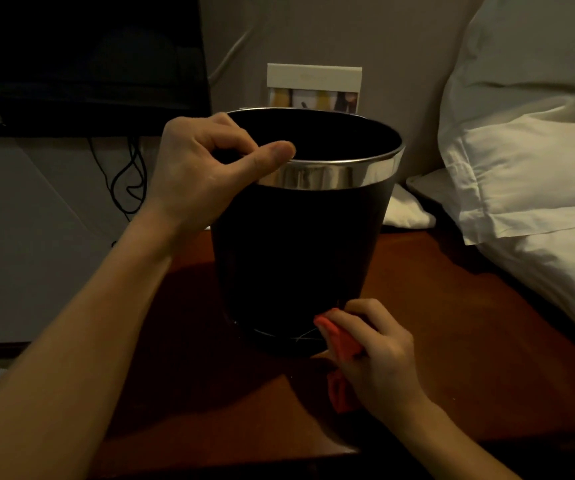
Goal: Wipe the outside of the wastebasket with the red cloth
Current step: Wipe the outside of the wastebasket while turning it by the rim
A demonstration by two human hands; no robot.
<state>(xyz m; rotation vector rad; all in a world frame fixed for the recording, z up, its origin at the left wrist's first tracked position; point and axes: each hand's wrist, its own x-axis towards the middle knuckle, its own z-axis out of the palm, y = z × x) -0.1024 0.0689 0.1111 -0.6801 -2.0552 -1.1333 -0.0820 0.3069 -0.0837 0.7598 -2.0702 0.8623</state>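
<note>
A black wastebasket with a shiny metal band round its rim stands upright on a dark wooden table. My left hand grips the rim on the left side, fingers inside and thumb across the metal band. My right hand holds a bunched red cloth and presses it against the basket's lower right side, near the base. Part of the cloth hangs down below my palm.
White pillows and bedding lie close on the right, reaching the table's edge. A framed card stands against the wall behind the basket. A dark screen and hanging cables are at the left. The table's front edge is near me.
</note>
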